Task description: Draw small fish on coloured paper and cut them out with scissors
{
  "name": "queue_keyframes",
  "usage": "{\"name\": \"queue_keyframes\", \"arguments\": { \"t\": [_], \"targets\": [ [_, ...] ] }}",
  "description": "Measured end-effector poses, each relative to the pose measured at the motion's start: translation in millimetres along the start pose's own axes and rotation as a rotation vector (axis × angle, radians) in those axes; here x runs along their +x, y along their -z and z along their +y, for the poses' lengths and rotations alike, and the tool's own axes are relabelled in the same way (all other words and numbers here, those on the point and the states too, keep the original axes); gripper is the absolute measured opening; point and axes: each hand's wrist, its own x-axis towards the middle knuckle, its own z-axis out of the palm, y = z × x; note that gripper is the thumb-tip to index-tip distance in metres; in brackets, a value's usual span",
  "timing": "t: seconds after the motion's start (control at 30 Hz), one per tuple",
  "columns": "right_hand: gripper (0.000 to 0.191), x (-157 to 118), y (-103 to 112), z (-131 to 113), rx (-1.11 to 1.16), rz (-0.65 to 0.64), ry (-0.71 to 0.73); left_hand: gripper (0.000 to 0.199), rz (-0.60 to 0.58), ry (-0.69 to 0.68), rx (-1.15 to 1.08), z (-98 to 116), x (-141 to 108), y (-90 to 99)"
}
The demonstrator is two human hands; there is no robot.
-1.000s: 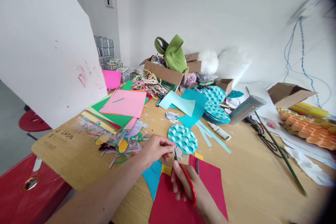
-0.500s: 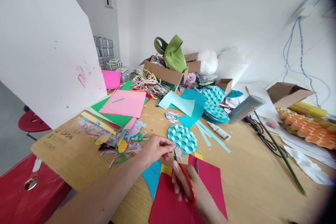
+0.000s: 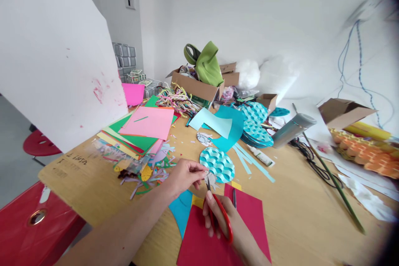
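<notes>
My left hand (image 3: 190,175) pinches a small pale piece of paper between thumb and fingertips; most of that piece is hidden. In my right hand (image 3: 222,213) are red-handled scissors (image 3: 228,226), their slightly parted blades pointing up at the left fingertips. Just behind the blades shows a greyish paper cutout (image 3: 213,179); whether it joins the pinched piece I cannot tell. Beyond the hands lies an oval of woven turquoise paper (image 3: 217,163). Beneath my right hand is a dark red sheet (image 3: 199,239) with a pen (image 3: 234,198) on it, and a blue paper piece (image 3: 181,212) lies beside it.
Coloured sheets (image 3: 149,122) and paper scraps cover the left side. A drawn paper cutout (image 3: 204,138), pale blue strips (image 3: 249,158) and a glue bottle (image 3: 262,156) lie farther back. On the right are a grey tumbler (image 3: 293,129), a green stick (image 3: 336,187) and black cable (image 3: 311,160).
The scissor blades have parted a little. Both hands stay in nearly the same place, and the whole view has shifted very slightly.
</notes>
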Motion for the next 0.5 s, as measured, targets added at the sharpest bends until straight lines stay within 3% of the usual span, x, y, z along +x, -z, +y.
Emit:
{"name": "queue_keyframes", "arguments": {
  "t": [0.5],
  "targets": [
    [0.068,-1.1,1.9,-3.6,-0.043,0.007,-0.054,0.046,0.014,-0.012,-0.029,-3.0,1.5,1.6]
  ]
}}
